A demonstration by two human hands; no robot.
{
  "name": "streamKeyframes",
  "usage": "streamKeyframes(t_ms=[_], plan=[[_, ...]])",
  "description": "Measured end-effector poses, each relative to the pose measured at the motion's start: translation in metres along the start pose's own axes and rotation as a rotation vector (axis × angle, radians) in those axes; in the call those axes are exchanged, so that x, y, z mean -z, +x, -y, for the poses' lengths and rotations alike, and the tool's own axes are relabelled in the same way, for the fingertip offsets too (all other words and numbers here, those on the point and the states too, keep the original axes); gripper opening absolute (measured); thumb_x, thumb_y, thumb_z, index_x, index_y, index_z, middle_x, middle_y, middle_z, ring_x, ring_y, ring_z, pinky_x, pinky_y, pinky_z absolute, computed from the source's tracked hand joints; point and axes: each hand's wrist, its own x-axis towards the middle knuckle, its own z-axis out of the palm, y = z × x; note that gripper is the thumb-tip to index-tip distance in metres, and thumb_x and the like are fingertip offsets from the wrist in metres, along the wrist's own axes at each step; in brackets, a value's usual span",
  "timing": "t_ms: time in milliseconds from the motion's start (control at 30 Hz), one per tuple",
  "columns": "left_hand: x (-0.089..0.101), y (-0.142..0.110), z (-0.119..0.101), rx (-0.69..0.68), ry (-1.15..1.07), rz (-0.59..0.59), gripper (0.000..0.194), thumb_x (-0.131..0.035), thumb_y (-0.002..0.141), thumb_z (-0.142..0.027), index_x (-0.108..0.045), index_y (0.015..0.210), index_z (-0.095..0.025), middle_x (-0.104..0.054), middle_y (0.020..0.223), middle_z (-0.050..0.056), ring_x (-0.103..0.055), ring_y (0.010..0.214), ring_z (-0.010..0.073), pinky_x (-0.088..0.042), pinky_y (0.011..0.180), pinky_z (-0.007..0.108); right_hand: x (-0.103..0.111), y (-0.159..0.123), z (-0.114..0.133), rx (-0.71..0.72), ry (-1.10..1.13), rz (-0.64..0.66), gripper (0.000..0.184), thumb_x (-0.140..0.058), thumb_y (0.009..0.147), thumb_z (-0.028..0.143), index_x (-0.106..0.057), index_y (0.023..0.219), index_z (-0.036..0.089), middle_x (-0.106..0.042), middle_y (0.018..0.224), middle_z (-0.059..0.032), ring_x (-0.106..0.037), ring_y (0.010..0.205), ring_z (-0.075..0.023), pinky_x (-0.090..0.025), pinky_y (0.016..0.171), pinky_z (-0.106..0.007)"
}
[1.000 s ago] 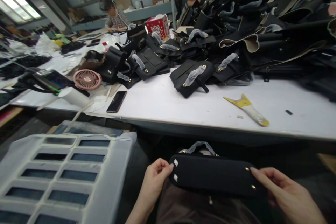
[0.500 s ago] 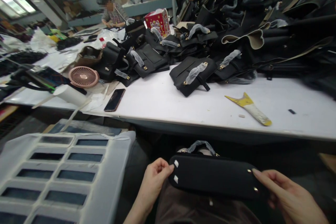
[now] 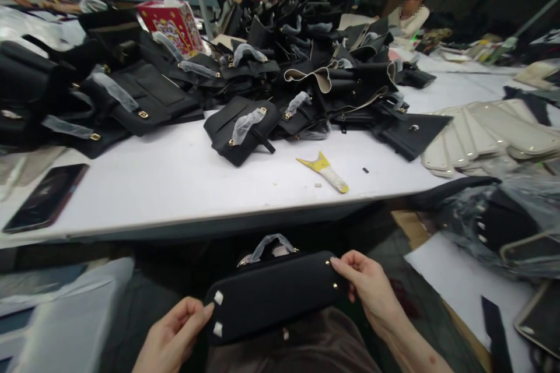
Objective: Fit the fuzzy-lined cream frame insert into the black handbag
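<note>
A black handbag (image 3: 271, 297) is held over the lap, with its long flat bottom turned up towards me. My left hand (image 3: 175, 329) pinches the left end, thumb beside two metal feet under white film. At the right end my right hand (image 3: 365, 280) grips the edge, its thumb by two bare gold feet. The bag's handle (image 3: 272, 240), wrapped in clear plastic, sticks out on the far side. Most of the bag's body is hidden beneath the bottom panel.
Across the white table (image 3: 166, 186) lie a pile of black bags (image 3: 245, 119), a yellow-and-white tool (image 3: 326, 172) and a phone (image 3: 46, 198). Pale panels (image 3: 485, 128) are stacked at right. A plastic-covered bundle (image 3: 511, 221) stands below them. Several people sit or stand beyond.
My view has swung to the right, bringing the pale panels and plastic-covered bundle into sight. The bag's right end now tilts up, and both hands keep hold of its ends.
</note>
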Motion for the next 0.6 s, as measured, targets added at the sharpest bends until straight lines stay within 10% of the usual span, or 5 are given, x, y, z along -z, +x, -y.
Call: streamKeyframes(t_ms=[600], plan=[[0.010,-0.001,-0.008,-0.037,0.084,0.168,0.046,-0.067,0.073,-0.058,-0.049,0.069,-0.016,-0.032,0.053,-0.008,-0.025,0.048,0.0058,-0.017,0.045,0.019,0.009,0.004,-0.010,-0.029,-0.131,0.022,0.052,-0.075,0.062,0.064,-0.059,0.068,0.016,-0.050,0.058,0.0027,-0.040,0.045,-0.0079,-0.036,0.037,-0.020]])
